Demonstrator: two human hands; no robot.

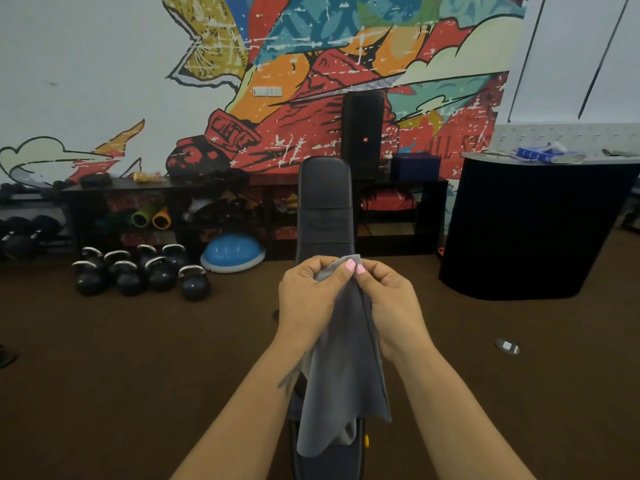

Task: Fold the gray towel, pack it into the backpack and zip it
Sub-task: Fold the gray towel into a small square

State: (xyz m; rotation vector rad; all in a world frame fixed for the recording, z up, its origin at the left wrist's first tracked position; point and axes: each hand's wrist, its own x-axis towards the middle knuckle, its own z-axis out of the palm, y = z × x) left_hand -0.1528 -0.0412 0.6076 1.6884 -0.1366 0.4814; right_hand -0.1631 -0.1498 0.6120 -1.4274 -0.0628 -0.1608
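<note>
Left hand (308,296) and right hand (391,303), side by side at frame centre, each pinch the top edge of the gray towel (343,375), which hangs downward over the black bench (325,206).

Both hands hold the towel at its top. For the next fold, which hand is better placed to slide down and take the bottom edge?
Probably the right hand. The towel hangs lower on that side, and the left hand already pinches the top corner.
</note>
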